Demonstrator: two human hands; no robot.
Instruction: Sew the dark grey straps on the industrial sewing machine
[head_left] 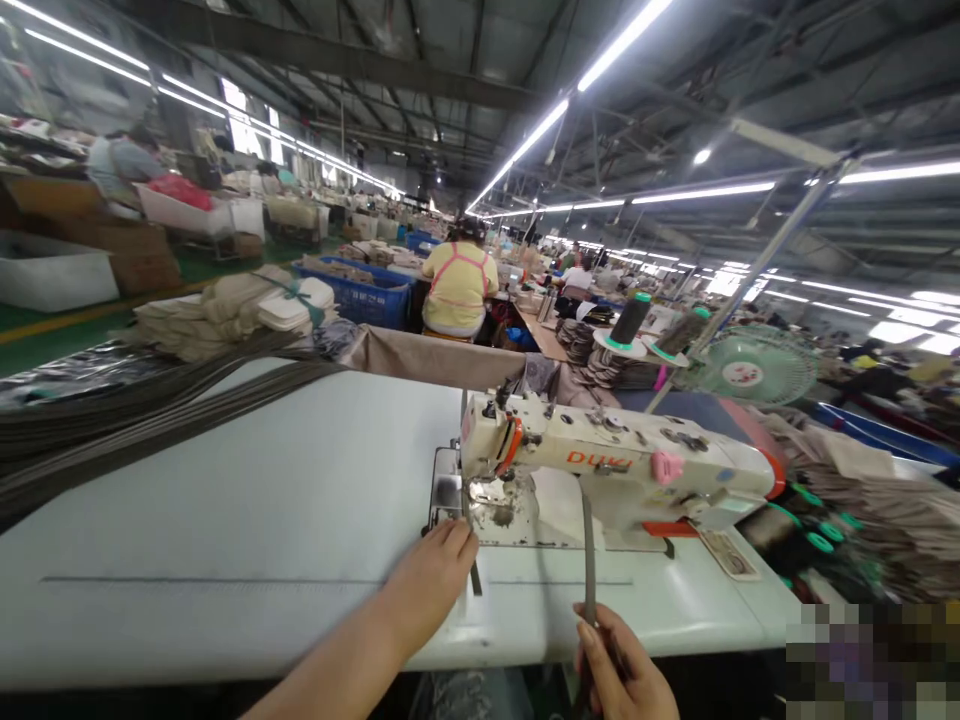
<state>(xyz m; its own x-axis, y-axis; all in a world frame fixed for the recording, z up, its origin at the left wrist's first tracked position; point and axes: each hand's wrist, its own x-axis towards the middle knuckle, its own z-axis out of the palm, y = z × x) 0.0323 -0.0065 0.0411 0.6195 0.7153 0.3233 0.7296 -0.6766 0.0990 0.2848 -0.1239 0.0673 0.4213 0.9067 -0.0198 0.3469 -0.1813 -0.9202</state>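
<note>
Factory floor, long white counter (225, 520). Far left: dark strips (135, 420) piled, unsewn as far as I can judge. Left hand (431, 575) flat on the counter, fingers loose and holding nothing, tips at the presser foot of the sewing machine (600, 465). One strip (589, 560) runs from under the machine arm down to the right hand (622, 675), pinched at its near end. Stitching looks barely begun; most of the pile is left.

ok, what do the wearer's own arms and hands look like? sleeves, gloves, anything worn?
Both are bare. The left hand and its forearm show no sleeve, glove, watch or ring. The right hand is also ungloved, with longish nails; its wrist is cut off by the frame edge.
</note>
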